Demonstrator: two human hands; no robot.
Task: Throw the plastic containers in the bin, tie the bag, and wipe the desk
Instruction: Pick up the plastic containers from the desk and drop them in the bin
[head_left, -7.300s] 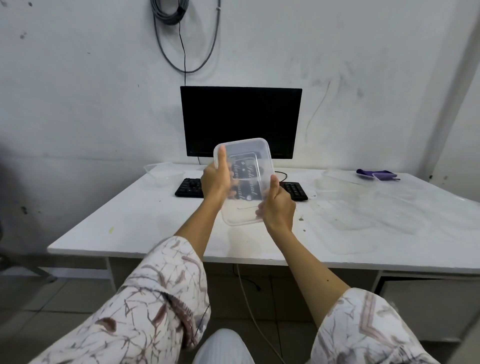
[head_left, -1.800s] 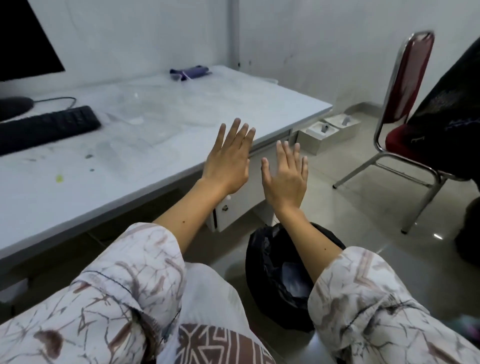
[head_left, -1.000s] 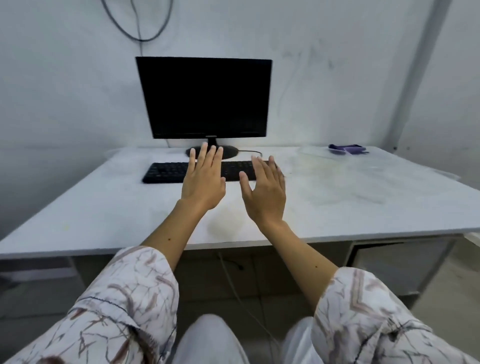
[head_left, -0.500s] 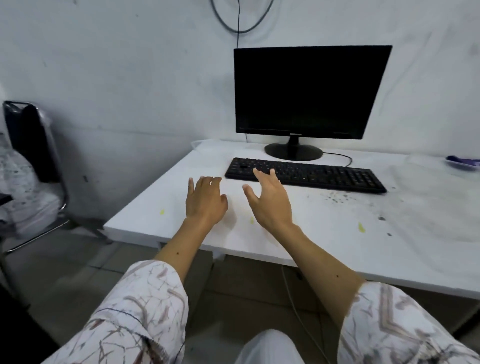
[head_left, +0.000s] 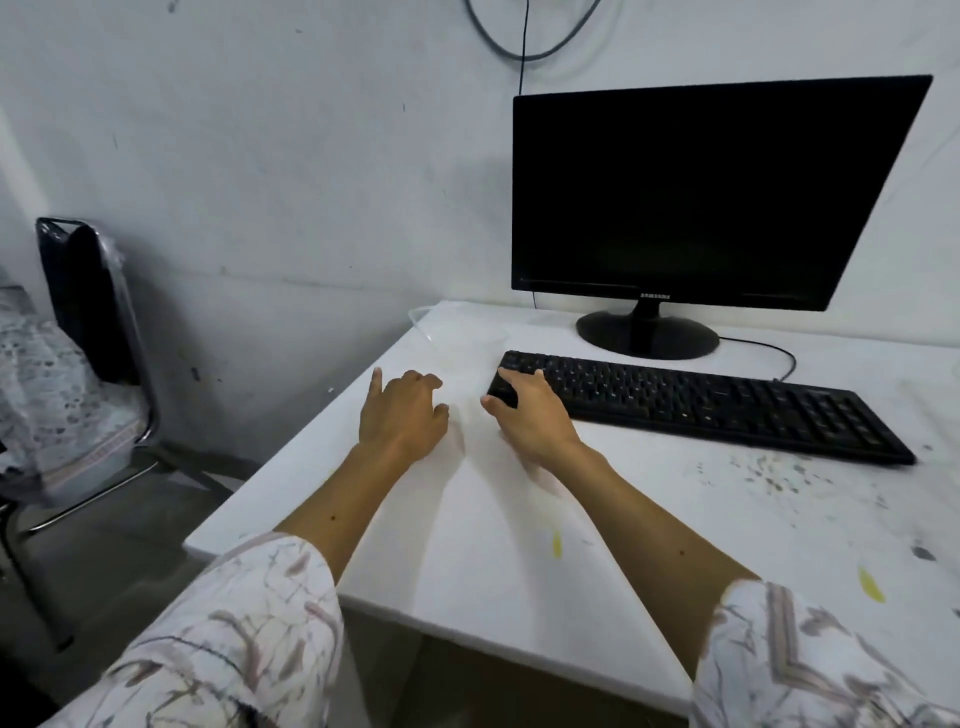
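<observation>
A black monitor (head_left: 711, 192) stands dark against the wall. Just in front of it lies a black keyboard (head_left: 696, 402). Far to its left stands a metal-framed chair (head_left: 88, 322).

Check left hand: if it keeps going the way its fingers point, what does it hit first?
Probably the clear plastic container at the desk's far left corner. The left hand points toward it over bare desk; depth is uncertain.
</observation>
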